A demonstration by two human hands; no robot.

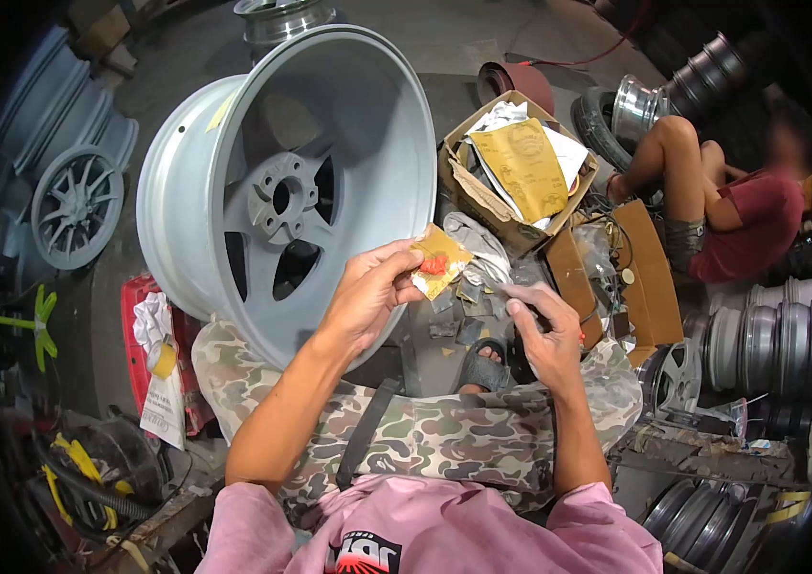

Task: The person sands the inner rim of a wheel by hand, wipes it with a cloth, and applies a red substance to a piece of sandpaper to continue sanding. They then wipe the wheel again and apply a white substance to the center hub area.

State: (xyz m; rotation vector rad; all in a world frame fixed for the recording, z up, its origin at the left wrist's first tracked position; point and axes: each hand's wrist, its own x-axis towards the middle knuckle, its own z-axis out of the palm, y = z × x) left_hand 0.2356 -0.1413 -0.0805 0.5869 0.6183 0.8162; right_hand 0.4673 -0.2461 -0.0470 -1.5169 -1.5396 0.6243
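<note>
My left hand [367, 292] pinches a small yellow-brown piece of sandpaper [452, 256], printed side showing, with a dab of orange-red putty [433, 265] on it. To its right is my right hand [547, 330], its index finger and thumb close together and the other fingers curled. A speck of orange shows at its outer side; what lies within the fingers is hidden. A large grey wheel rim [406, 143] stands on edge just beyond my left hand, its open barrel and five-hole hub facing me. My hands are apart, above my camouflage-covered lap [454, 435].
A cardboard box [511, 234] holds sandpaper sheets and paper. Beside it, an open carton [650, 287] contains odds and ends. A person [750, 206] sits at right near stacked rims [779, 335]. On the left are a red case [138, 368] and more rims [77, 206].
</note>
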